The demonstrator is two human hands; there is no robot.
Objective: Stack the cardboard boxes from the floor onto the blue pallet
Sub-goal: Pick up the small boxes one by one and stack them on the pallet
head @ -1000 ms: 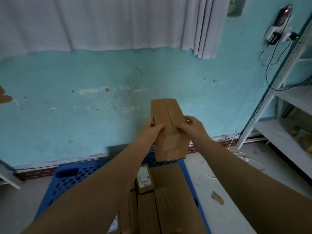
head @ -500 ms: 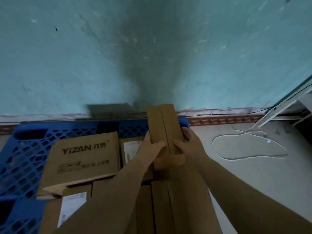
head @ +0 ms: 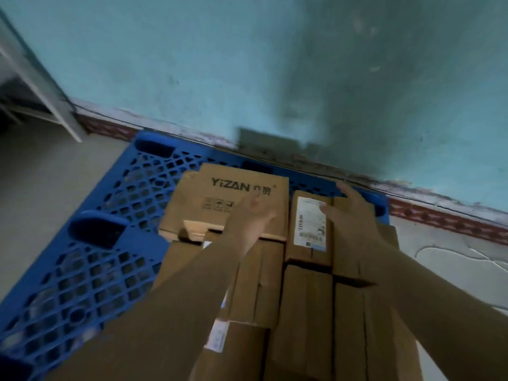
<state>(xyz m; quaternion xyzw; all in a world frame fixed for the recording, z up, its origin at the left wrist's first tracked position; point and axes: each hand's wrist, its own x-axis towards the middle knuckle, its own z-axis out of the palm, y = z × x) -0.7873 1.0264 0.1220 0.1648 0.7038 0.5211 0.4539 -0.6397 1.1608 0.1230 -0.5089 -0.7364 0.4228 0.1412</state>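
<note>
The blue pallet [head: 110, 270] lies on the floor against the turquoise wall, with several cardboard boxes packed on its right half. A big box printed YIZAN [head: 220, 193] sits at the back, and a narrow box with a white label [head: 308, 224] lies beside it. My right hand [head: 346, 213] lies flat on a plain narrow box [head: 345, 259] at the pallet's far right corner, its thumb touching the labelled box. My left hand [head: 253, 215] hovers over the YIZAN box with loose fingers, holding nothing. The picture is blurred by motion.
More long boxes [head: 302, 312] fill the pallet's near right side under my forearms. The left half of the pallet shows bare grid. A grey metal shelf leg [head: 55, 105] stands at the far left. A white cable [head: 453, 254] lies on the floor to the right.
The narrow box I carried upright in both hands now lies on the pallet's far right corner. My left hand has let go of it and moved left; the view has swung left and down.
</note>
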